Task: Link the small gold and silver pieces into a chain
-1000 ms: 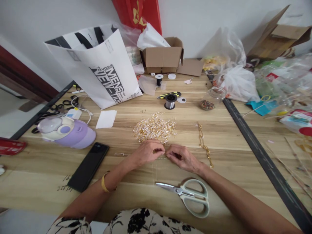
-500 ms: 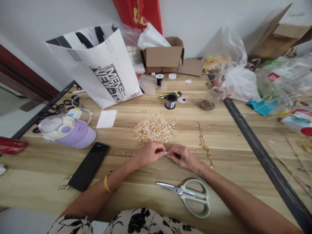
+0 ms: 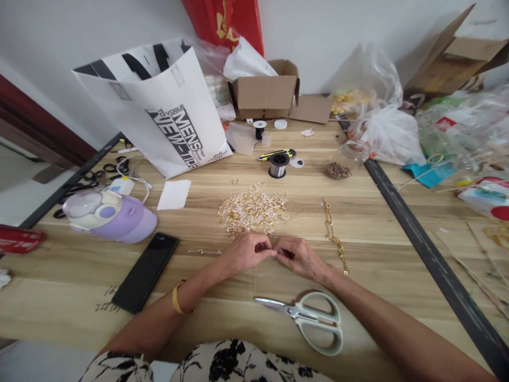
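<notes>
My left hand and my right hand meet fingertip to fingertip above the table, both in a closed pinch. What lies in the pinch is too small to make out. Thin pale threads hang down below my left hand toward the scissors. A fine silver chain emerges to the left of that hand. Just beyond my fingers spreads a heap of small gold and clear beads or findings. The scissors, with pale green handles, lie between my forearms. A gold chain rests beyond my right wrist.
A black phone and a purple bottle lie at left, near a white paper. Behind the heap are a wire spool, a yellow cutter and a glass jar. A white bag and cardboard box stand farther back.
My fingertips have shifted very slightly to the right, still pinched together. A little more of the silver chain shows beside my left hand. Other things lie as before.
</notes>
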